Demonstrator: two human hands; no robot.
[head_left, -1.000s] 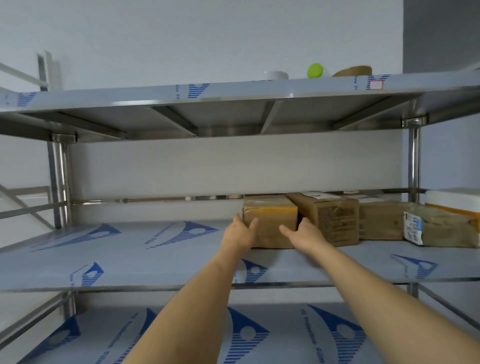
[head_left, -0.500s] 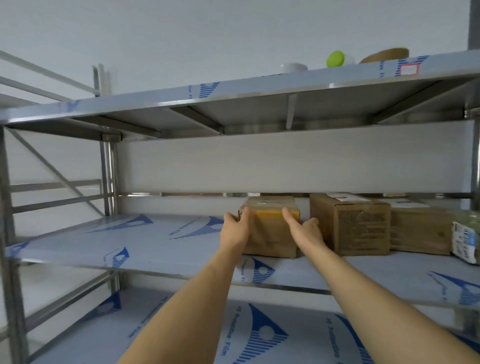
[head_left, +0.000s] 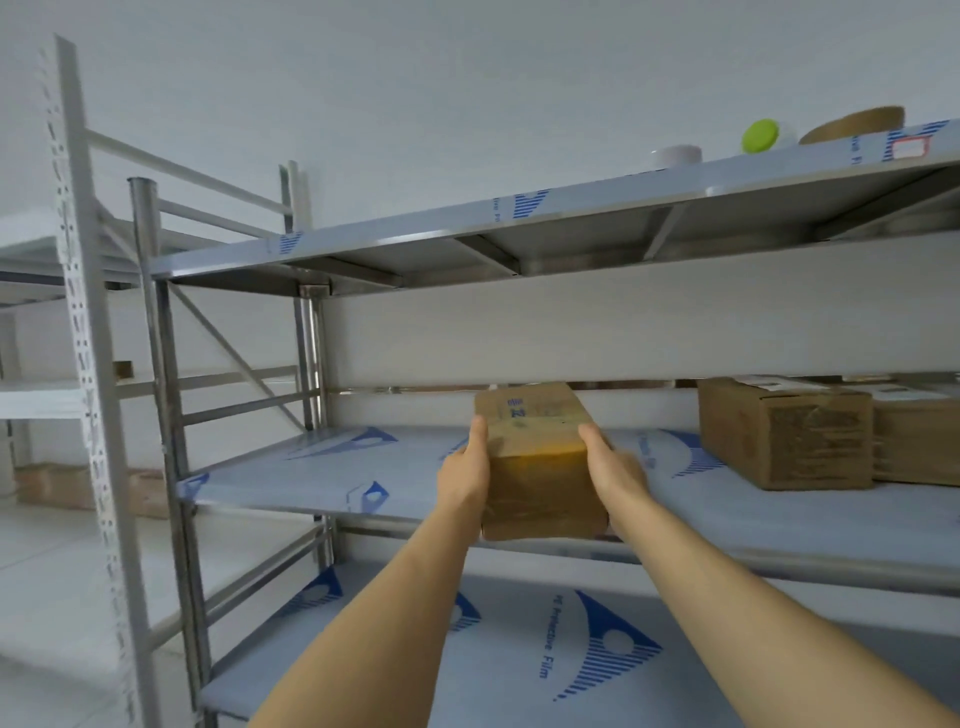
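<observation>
A small brown cardboard box (head_left: 535, 457), wrapped in yellowish tape, is held between both my hands at the front of the middle shelf (head_left: 322, 483). My left hand (head_left: 465, 467) grips its left side with the thumb on top. My right hand (head_left: 613, 467) grips the right side the same way. The box's near end juts past the shelf's front edge and looks lifted off the shelf.
Two more cardboard boxes (head_left: 784, 434) stand on the middle shelf to the right. The top shelf (head_left: 571, 223) carries a white lid, a green lid (head_left: 760, 135) and a tape roll. A lower shelf (head_left: 519, 675) lies below. A second rack (head_left: 78, 312) stands left.
Both hands closed on the box's sides and drew it off its place beside the other boxes, toward me and to the shelf's front edge. The view turned left.
</observation>
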